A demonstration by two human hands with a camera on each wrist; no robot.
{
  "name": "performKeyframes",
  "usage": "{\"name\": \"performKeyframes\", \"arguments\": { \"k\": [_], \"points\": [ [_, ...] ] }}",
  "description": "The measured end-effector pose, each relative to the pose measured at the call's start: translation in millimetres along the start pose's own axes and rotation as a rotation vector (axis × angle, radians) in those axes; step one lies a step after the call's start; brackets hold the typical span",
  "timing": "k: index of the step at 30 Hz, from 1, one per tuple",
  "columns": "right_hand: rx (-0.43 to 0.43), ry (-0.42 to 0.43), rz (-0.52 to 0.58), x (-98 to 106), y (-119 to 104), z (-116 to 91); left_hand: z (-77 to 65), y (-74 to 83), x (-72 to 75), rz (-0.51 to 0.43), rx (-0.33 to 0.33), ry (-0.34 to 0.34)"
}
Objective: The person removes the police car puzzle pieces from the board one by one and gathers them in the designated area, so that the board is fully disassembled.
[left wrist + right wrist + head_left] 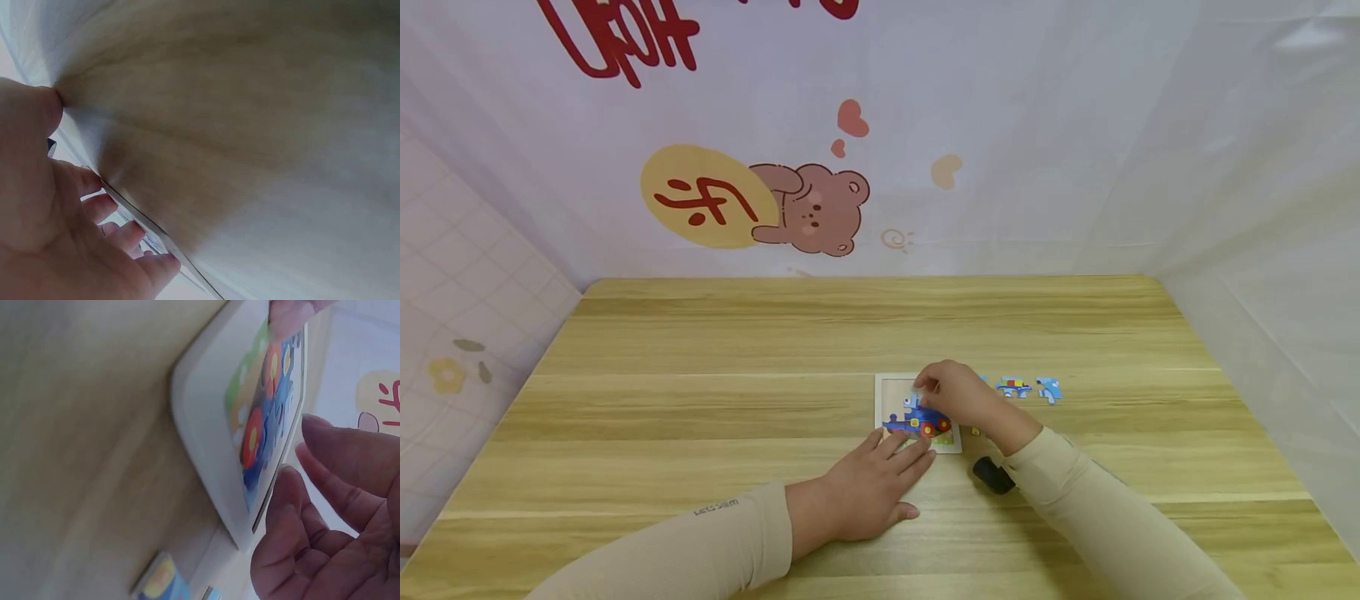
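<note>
A small jigsaw board with a pale frame (881,408) lies on the table, partly filled with a blue train picture with red wheels (252,440). My left hand (871,487) lies across its near edge, fingers spread and fingertips on the frame, thumb apart on the table. Over the board's upper right, my right hand (958,396) has its thumb and fingers bent together at a light blue puzzle piece (912,401), which it pinches at the top edge of the filled part. In the right wrist view those fingertips hover close over the board's far side, and the piece is hidden.
Loose puzzle pieces (1015,387) and a light blue one (1049,389) lie right of the board; another yellow-and-blue piece (161,579) shows beside it. A black object (993,476) sits by the right sleeve. A printed cloth (1037,167) hangs behind the wooden table (700,350).
</note>
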State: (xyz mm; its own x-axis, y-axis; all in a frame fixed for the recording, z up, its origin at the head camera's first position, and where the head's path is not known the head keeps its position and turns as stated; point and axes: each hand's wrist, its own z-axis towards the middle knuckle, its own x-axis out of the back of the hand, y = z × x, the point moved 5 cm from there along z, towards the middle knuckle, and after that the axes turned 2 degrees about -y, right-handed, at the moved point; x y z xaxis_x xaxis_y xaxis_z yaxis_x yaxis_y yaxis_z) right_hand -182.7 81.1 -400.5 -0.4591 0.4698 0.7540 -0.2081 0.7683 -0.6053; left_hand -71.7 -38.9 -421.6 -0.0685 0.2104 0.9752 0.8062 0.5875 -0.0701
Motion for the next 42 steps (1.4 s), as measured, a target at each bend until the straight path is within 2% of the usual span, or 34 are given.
{"name": "performKeyframes", "arguments": {
  "k": [6,16,20,36,42],
  "points": [
    [-0.01,-0.009,-0.031,-4.6,-3.8,1.9,-0.4,0.6,1.2,-0.001,-0.01,-0.006],
    [-0.053,-0.007,-0.038,-7.8,-7.2,0.9,-1.5,5.2,4.1,0.085,0.006,0.046],
    [-0.053,-0.007,-0.029,-7.2,-7.3,0.2,-1.7,5.6,5.3,0.073,0.01,0.037],
    [-0.028,-0.018,0.178,-7.4,2.4,-0.9,-2.4,5.9,3.1,0.05,0.012,0.034],
    [-0.019,-0.02,0.212,-9.0,4.0,-0.2,-2.9,5.0,1.0,0.043,0.014,0.021]
  ]
}}
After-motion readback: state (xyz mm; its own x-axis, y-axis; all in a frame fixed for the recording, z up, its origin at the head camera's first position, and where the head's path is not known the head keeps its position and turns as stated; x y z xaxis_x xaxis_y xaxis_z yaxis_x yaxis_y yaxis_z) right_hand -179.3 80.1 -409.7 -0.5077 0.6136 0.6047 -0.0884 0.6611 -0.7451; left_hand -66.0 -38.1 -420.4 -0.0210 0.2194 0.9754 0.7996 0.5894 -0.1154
